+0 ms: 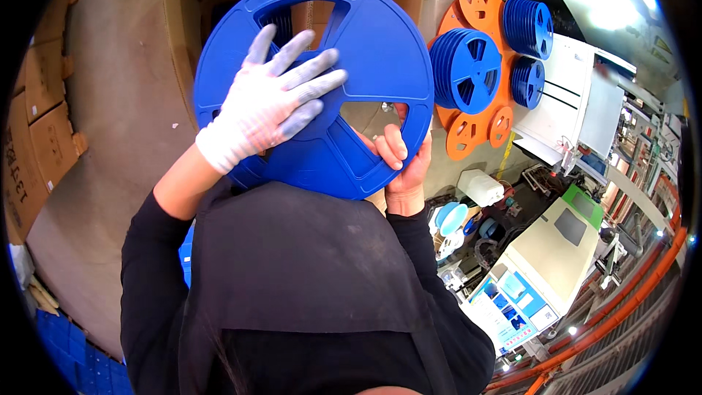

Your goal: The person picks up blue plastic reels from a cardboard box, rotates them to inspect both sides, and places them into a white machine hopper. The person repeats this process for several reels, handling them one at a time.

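Fingers splayed, the white-gloved left hand (275, 101) is laid on a round blue plastic reel (387, 51), rim-gripped, seemingly for steadiness, by the bare right hand (413, 173).

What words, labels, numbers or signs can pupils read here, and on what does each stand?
Brown box at the left edge: large dark characters, legible in part, not copied here.
Blue-and-white panel at the end of the cream machine: print too small to read.
Held blue reel: none that I can make out.
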A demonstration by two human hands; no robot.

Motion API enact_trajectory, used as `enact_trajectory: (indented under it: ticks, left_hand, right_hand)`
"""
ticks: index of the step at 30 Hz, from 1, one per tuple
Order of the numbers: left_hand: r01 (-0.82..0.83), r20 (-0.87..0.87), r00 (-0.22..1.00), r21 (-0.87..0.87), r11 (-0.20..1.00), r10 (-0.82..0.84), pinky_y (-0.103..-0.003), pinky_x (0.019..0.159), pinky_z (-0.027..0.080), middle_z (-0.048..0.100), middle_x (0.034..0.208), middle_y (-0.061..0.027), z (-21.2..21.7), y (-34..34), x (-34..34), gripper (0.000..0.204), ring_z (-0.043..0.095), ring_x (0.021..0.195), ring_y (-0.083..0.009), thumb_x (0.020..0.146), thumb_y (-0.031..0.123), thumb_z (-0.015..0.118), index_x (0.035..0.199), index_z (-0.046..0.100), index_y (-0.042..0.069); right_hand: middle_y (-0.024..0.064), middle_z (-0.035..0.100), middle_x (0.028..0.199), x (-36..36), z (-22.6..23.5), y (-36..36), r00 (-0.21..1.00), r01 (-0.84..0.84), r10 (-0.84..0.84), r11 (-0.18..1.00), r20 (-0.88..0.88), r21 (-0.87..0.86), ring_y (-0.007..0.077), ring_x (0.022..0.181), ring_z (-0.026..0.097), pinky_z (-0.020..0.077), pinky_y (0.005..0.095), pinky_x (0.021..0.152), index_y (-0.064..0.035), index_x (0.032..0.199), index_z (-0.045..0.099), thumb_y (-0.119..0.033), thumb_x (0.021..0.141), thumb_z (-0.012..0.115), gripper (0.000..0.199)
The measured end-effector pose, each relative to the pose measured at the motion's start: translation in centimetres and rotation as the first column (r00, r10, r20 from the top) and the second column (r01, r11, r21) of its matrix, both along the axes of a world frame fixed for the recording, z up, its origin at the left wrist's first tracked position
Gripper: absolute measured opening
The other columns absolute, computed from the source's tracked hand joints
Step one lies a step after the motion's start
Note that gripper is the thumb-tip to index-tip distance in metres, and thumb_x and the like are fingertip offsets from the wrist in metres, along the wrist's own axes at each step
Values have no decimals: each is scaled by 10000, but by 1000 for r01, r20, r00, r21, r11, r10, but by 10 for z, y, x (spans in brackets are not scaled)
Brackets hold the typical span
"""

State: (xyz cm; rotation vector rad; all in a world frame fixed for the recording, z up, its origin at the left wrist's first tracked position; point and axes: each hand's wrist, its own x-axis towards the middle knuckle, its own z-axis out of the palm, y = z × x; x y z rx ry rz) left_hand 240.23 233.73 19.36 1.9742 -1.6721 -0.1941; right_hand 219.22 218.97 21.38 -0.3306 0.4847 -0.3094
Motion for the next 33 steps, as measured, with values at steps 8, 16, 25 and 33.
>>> enact_trajectory:
  ticks: [8, 16, 25, 33]
  left_hand:
    - [-90, 33, 995, -187, 978, 98, -560, 1097, 228, 499, 1378, -54, 6, -65, 6, 455, 414, 1305, -295, 883, 283, 546, 1326, 515, 184]
    - [-203, 60, 979, 241, 949, 194, -531, 1140, 129, 420, 1451, -90, -17, 54, -13, 558, 312, 1381, -311, 828, 288, 574, 1358, 487, 137]
    - [-716, -160, 692, -27, 698, 704, -439, 1089, 287, 479, 1387, -148, -62, 111, 21, 429, 390, 1312, -366, 934, 224, 535, 1340, 507, 89]
    - [-670, -285, 737, -181, 720, 613, -409, 1020, 387, 584, 1234, -160, -46, 87, 2, 389, 516, 1170, -343, 849, 117, 625, 1231, 591, 55]
  right_hand:
    - [-18, 389, 587, 19, 8, 1, 994, -110, 110, 994, 8, -16, 93, 469, 386, 368, 481, 1017, -74, 1435, 337, -400, 991, 336, 551]
    - [-26, 398, 625, -9, -12, -8, 997, 82, -82, 996, 3, 35, 89, 498, 395, 365, 432, 954, -79, 1412, 376, -400, 985, 379, 535]
    - [-27, 420, 746, -3, -20, -48, 966, 94, -96, 995, 242, 21, 71, 634, 452, 394, 358, 869, -45, 1417, 372, -310, 977, 456, 520]
    - [28, 527, 822, 9, -11, -50, 958, 120, -122, 993, 260, 23, 132, 685, 497, 413, 382, 836, -61, 1433, 362, -417, 992, 393, 568]
